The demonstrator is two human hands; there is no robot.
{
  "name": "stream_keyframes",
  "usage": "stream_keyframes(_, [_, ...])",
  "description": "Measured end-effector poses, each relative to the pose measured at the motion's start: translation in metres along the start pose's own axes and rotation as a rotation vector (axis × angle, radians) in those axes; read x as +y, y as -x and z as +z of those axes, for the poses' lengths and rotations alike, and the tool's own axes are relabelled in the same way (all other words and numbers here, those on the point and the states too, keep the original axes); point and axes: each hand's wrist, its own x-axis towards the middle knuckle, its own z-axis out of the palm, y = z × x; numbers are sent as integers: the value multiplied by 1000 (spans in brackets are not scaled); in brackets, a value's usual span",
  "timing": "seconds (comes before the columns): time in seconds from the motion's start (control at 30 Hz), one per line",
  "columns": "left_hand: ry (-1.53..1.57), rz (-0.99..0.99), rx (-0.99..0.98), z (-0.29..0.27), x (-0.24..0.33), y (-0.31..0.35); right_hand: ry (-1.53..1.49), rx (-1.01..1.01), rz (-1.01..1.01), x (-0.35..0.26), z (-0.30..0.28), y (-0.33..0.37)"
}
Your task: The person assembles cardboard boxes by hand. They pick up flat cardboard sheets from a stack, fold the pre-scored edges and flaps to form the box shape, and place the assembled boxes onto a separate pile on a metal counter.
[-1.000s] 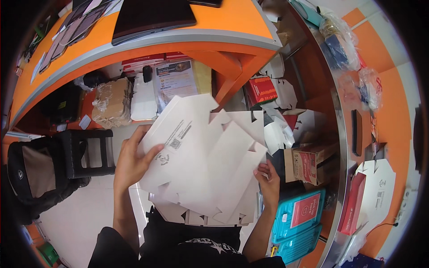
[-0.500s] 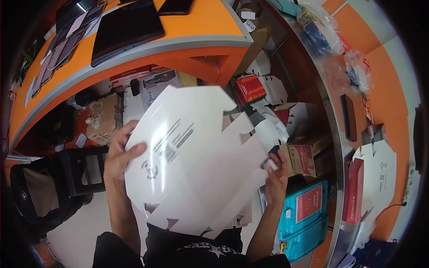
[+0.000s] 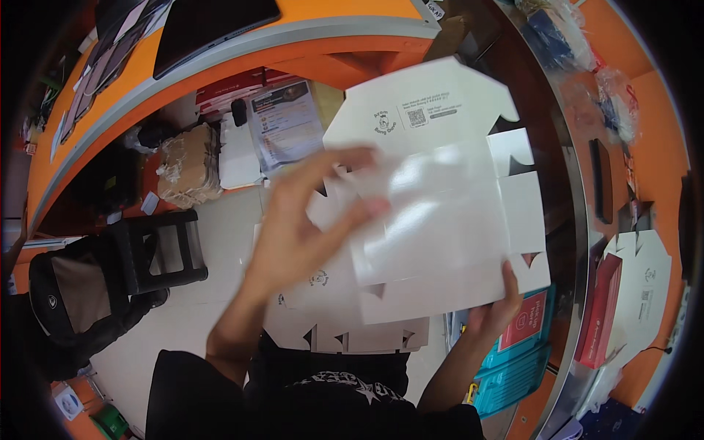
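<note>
A flat white glossy cardboard box blank [image 3: 433, 198], with printing and a small square code near its far edge, is tilted up before me. At its near right corner my right hand [image 3: 495, 308] grips the edge, partly hidden by the card. Over its left side my left hand [image 3: 308, 213] is raised, thumb and fingers apart and smeared by motion; nothing shows between them. Beneath, more box blanks [image 3: 293, 323] with cut tabs lie across my lap, partly covered by the raised one.
An orange counter [image 3: 323, 18] carries a dark laptop [image 3: 213, 33] and several phones. Below it lie brown cardboard pieces [image 3: 191, 165] and printed sheets [image 3: 282, 121]. A black stool [image 3: 161, 253] and black bag [image 3: 70, 308] stand left. A teal case [image 3: 513, 381] sits right, beside a metal-edged shelf.
The box blank has swung to the right and turned, uncovering more blanks on my lap. My left hand has left its edge and moved right over it; my right hand now grips its corner.
</note>
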Motion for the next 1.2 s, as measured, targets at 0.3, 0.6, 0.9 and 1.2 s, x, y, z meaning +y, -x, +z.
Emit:
stream_keyframes(0.3, [754,-528,-175,107,8,49,1018,-710,-602,8,17,93])
stream_keyframes(0.6, [1296,-979,-129,58,-18,66,995,-1054,-567,-3,2,90])
stream_keyframes(0.9, [1255,-768,-64,92,1,72,1141,-820,-586,2,5,89])
stream_keyframes(1.2, [753,-631,-151,116,24,86,1214,-687,-107,5,10,87])
